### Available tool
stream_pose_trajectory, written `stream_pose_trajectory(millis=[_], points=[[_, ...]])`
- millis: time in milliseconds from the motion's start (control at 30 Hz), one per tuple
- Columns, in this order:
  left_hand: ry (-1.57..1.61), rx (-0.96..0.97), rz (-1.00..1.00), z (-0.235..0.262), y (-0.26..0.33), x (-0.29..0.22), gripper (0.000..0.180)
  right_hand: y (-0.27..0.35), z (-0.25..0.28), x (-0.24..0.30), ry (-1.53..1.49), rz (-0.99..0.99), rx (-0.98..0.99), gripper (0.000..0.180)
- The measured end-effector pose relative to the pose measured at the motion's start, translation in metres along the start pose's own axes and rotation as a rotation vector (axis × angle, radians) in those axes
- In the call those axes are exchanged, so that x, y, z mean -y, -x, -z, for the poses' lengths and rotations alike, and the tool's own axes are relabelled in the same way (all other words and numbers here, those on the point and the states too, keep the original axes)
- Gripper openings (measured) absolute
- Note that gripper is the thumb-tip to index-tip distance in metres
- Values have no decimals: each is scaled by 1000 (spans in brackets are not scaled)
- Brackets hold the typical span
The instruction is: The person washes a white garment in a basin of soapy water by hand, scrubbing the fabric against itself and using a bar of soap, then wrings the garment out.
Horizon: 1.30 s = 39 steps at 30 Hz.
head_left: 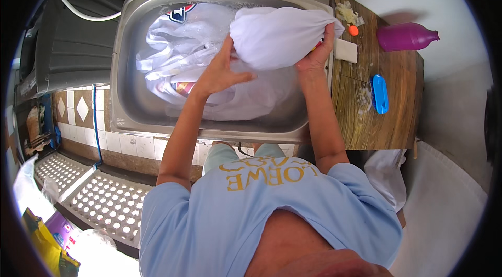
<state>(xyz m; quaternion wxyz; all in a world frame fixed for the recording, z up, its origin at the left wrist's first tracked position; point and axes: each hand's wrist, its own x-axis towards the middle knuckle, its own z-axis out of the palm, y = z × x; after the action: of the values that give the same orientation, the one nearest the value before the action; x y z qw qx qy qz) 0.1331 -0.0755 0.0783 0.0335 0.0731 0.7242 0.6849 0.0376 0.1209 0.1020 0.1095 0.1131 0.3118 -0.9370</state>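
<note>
A white cloth garment (280,36), puffed out like a balloon, is held up over the right part of the metal sink (117,68). My right hand (317,53) is closed around its gathered right end. At the garment's left side, my left hand (222,72) is open, thumb spread away from the fingers, with the fingertips at the cloth. Below lies more wet white fabric (183,41) in the water, bearing a dark blue and red patch at the top. A red and yellow print shows on the submerged fabric near my left wrist.
Right of the sink, a wooden board (348,125) carries a pale soap bar (345,51), a blue scrub brush (380,94), an orange cap (353,30) and a purple bottle (408,37) on its side. Left stands a dark grey plastic unit (73,36) with a white hose.
</note>
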Motion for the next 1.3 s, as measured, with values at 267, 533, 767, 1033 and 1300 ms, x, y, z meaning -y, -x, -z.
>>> stream_pose_trajectory(millis=[267,533,767,1033,1300], points=[[1207,-450,306,-16,-24,21,45,22,-20,-30,231,28,133,48],[91,-628,-225,-22,-28,2,18,-35,7,-35,596,-305,78,40],[1032,-502,205,1,-23,-9,24,-41,15,-29,349,-638,527,75],[1541,-625,184,-12,-29,19,38,-21,6,-66,63,-180,216,58],[711,-901,-74,-17,-43,-9,20,-10,3,-44,125,-447,-20,40]])
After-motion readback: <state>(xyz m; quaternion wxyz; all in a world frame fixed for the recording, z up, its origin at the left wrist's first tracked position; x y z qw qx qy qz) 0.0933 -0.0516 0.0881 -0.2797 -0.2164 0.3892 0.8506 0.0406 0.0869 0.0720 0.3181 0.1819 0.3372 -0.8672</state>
